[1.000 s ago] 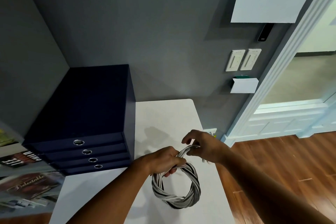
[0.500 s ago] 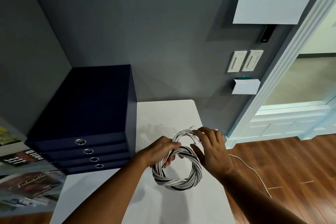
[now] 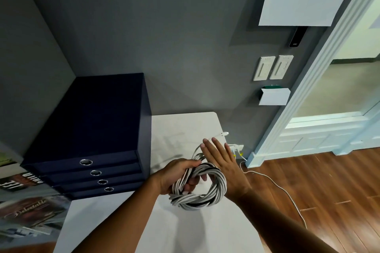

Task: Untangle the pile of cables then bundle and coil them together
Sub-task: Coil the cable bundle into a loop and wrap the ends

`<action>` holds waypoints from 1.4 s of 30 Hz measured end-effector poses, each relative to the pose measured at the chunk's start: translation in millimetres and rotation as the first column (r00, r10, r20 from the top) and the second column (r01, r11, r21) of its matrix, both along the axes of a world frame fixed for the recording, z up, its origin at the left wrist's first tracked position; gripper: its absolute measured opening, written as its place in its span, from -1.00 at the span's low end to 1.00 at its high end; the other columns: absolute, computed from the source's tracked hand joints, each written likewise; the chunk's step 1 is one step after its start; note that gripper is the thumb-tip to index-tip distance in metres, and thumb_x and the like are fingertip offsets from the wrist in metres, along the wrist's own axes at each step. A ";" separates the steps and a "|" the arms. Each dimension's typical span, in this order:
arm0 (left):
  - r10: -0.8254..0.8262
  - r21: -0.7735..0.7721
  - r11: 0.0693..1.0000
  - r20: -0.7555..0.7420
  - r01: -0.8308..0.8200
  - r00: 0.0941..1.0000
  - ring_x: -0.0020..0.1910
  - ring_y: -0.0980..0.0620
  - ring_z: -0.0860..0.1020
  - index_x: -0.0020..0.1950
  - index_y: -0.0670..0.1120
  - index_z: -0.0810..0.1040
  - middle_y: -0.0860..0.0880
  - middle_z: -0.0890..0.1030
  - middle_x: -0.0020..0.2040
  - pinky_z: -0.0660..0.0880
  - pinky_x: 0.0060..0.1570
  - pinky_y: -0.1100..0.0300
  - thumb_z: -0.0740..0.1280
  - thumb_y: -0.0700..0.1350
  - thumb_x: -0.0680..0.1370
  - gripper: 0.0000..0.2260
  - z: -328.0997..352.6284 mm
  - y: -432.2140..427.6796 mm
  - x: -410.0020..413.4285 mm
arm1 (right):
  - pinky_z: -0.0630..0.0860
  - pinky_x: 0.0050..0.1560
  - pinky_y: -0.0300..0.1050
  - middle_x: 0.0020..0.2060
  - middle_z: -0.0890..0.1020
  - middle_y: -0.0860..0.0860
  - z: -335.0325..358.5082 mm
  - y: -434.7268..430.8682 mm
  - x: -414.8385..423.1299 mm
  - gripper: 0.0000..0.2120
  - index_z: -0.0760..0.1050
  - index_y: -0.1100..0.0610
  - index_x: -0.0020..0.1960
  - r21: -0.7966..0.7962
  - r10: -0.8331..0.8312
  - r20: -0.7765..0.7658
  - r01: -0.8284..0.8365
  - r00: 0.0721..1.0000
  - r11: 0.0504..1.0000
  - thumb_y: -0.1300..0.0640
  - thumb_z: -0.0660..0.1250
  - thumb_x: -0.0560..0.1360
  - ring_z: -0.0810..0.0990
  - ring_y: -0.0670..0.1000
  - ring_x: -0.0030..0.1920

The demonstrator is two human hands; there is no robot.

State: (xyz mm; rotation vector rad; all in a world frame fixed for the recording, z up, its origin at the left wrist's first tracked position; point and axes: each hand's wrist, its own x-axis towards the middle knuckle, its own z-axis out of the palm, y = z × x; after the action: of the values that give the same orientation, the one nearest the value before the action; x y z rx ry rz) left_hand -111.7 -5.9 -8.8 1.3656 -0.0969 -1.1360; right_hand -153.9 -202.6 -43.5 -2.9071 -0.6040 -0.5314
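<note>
Our left fingers [image 3: 192, 183] are curled shut around the near-left side of the cable coil [image 3: 200, 188], thumb over the top and fingertips poking through the centre of the ring, so the left hand [image 3: 178, 174] carries the whole bundle just above the white table [image 3: 185, 230]. Our right hand [image 3: 223, 163] is flat and spread, gripping nothing, its palm laid against the right flank of the coil with the fingers pointing away from us. The coil itself is a twisted ring of white strands with a dark one showing through, and it looks nearly finished; a loose tail [image 3: 211, 139] rises from its far side and ends in a small white connector [image 3: 224, 134] by the table's far edge. To do this step well, we judge we should keep the left grip firm so the turns do not spring apart, then close the right fingers on that tail and wrap or tuck it snugly around the ring. The thin white cord [image 3: 281, 189] trailing across the wooden floor [image 3: 329, 181] may be separate; we cannot tell whether it joins the bundle.
</note>
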 end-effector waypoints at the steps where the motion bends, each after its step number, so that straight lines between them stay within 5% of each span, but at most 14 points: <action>1: -0.021 -0.050 0.999 -0.019 0.020 1.000 -0.47 0.05 0.25 -0.11 -0.20 0.60 -0.05 0.32 -0.43 0.15 -0.40 0.17 0.18 0.10 0.64 -0.59 2.7 -3.5 -2.5 | 0.01 0.52 0.11 0.57 0.17 0.04 2.0 3.0 0.7 -0.38 0.11 0.11 0.59 0.063 0.021 -0.044 -0.018 0.999 0.998 -0.22 -0.09 0.64 0.07 0.09 0.58; 4: -0.051 -0.187 0.982 -0.109 0.030 0.993 -0.52 0.08 0.25 -0.13 -0.21 0.56 -0.05 0.30 -0.45 0.21 -0.48 0.27 0.17 0.09 0.61 -0.60 8.1 -7.4 -5.5 | -0.08 0.55 -0.07 0.51 0.29 -0.05 3.2 7.2 5.7 -0.37 0.16 0.00 0.56 0.351 0.101 -0.114 -0.056 0.988 0.935 -0.30 -0.06 0.60 0.07 -0.02 0.57; 6: -0.069 -0.207 0.977 -0.119 0.043 0.990 -0.53 0.09 0.26 -0.15 -0.21 0.57 -0.05 0.30 -0.46 0.23 -0.50 0.29 0.17 0.09 0.60 -0.60 9.8 -6.0 -5.7 | 0.01 0.52 -0.14 0.33 0.47 -0.11 8.7 10.4 4.9 -0.41 0.32 -0.02 0.46 0.464 0.120 -0.173 -0.027 0.978 0.885 -0.32 0.04 0.56 0.25 -0.10 0.48; 10: -0.105 -0.155 0.983 -0.020 0.101 0.994 -0.50 0.07 0.26 -0.12 -0.20 0.58 -0.04 0.31 -0.42 0.30 -0.43 0.24 0.20 0.12 0.61 -0.59 8.6 2.1 0.2 | 0.48 0.07 -0.19 -0.17 0.59 -0.14 24.3 16.8 2.2 -0.74 0.54 0.18 0.19 0.754 0.251 -0.383 0.143 0.889 0.641 0.13 0.25 0.55 0.58 -0.06 -0.07; 14: -0.161 0.118 0.984 0.309 0.130 0.937 -0.53 0.02 0.37 -0.17 -0.17 0.62 -0.07 0.43 -0.43 0.39 -0.40 0.17 0.24 0.07 0.65 -0.62 10.7 9.8 7.2 | 0.51 -0.04 0.07 -0.24 0.65 -0.03 24.9 -0.1 9.0 -0.85 0.53 0.05 0.00 0.703 0.350 -0.506 0.141 0.788 0.698 0.19 0.19 0.61 0.59 0.05 -0.17; 17: -0.259 0.314 0.944 0.515 0.101 0.817 -0.48 0.01 0.38 -0.21 -0.16 0.55 -0.08 0.45 -0.41 0.35 -0.41 0.21 0.33 0.07 0.62 -0.66 7.7 9.7 8.3 | 0.29 -0.35 -0.07 -0.45 0.46 -0.04 26.9 -5.3 11.0 -0.99 0.43 0.01 -0.09 0.687 0.343 -0.653 0.337 0.675 0.644 0.10 0.25 0.49 0.34 0.01 -0.39; 20: -0.290 0.370 0.927 0.607 0.059 0.740 -0.43 0.08 0.36 -0.05 -0.11 0.56 0.06 0.42 -0.40 0.33 -0.37 0.20 0.40 0.13 0.56 -0.70 0.4 7.7 5.6 | 0.04 -0.45 -0.15 -0.47 0.32 0.07 37.7 -6.9 12.7 -0.91 0.37 0.13 -0.13 0.584 0.360 -0.810 0.588 0.463 0.560 0.14 0.26 0.42 0.17 0.00 -0.49; 23: -0.318 0.360 0.929 0.651 0.089 0.689 -0.39 0.08 0.35 -0.04 -0.05 0.58 0.06 0.41 -0.37 0.33 -0.31 0.14 0.35 0.14 0.59 -0.74 -5.1 5.6 -0.9 | -0.05 -0.41 -0.17 -0.44 0.23 0.08 49.5 -9.9 17.2 -0.92 0.32 0.10 -0.26 0.448 0.401 -0.883 0.686 0.242 0.573 0.12 0.18 0.38 0.06 -0.01 -0.43; 25: -0.292 0.335 0.938 0.631 0.087 0.719 -0.39 0.03 0.33 -0.07 -0.11 0.54 -0.02 0.41 -0.35 0.29 -0.34 0.14 0.31 0.12 0.61 -0.71 -7.5 4.5 -4.1 | -0.03 -0.42 -0.18 -0.43 0.25 0.09 54.5 -13.8 17.6 -0.87 0.31 0.09 -0.31 0.426 0.406 -0.890 0.691 0.206 0.584 0.14 0.17 0.41 0.06 -0.01 -0.43; 30: -0.173 0.252 0.967 0.524 0.041 0.834 -0.40 -0.05 0.35 -0.23 -0.11 0.45 -0.08 0.44 -0.39 0.34 -0.43 0.19 0.27 0.06 0.65 -0.66 -11.7 7.3 -1.8 | 0.07 -0.44 -0.13 -0.29 0.48 0.22 62.8 -19.2 20.1 -0.84 0.45 0.24 0.04 0.556 0.431 -0.831 0.567 0.353 0.608 0.22 0.37 0.52 0.19 0.00 -0.47; 36: -0.031 0.150 0.988 0.436 -0.039 0.899 -0.52 -0.05 0.37 -0.32 -0.05 0.46 -0.11 0.48 -0.42 0.38 -0.45 0.14 0.26 -0.01 0.67 -0.64 -16.0 11.9 3.9 | 0.45 -0.27 -0.18 -0.29 0.60 -0.11 47.6 -9.1 37.7 -0.91 0.63 0.10 0.02 0.420 0.183 -0.714 0.205 0.676 0.884 0.18 0.36 0.56 0.53 -0.09 -0.38; 40: 0.121 0.045 0.988 0.361 -0.147 0.925 -0.56 -0.02 0.35 -0.27 -0.09 0.52 -0.14 0.47 -0.40 0.35 -0.39 0.12 0.25 0.00 0.66 -0.67 -11.9 12.0 4.4 | 0.44 0.04 -0.06 -0.03 0.64 -0.12 32.3 -10.9 35.6 -0.69 0.56 -0.11 0.23 0.172 0.083 -0.334 -0.027 0.939 0.985 -0.13 0.12 0.63 0.56 -0.03 0.00; 42: 0.175 0.012 0.982 0.329 -0.189 0.928 -0.56 -0.02 0.34 -0.21 -0.13 0.53 -0.15 0.46 -0.40 0.34 -0.39 0.14 0.25 0.01 0.66 -0.68 -8.3 10.7 4.2 | 0.41 0.13 -0.02 0.04 0.62 -0.11 25.2 -11.7 32.6 -0.64 0.51 -0.11 0.32 0.101 0.076 -0.149 -0.062 0.986 0.993 -0.13 0.07 0.64 0.53 0.01 0.09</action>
State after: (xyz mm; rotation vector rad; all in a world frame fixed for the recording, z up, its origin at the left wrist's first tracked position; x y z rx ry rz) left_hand -107.5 4.8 -17.1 1.5595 -0.1818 -0.7534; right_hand -121.3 -214.3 -18.3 -2.7921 -0.6366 -0.3158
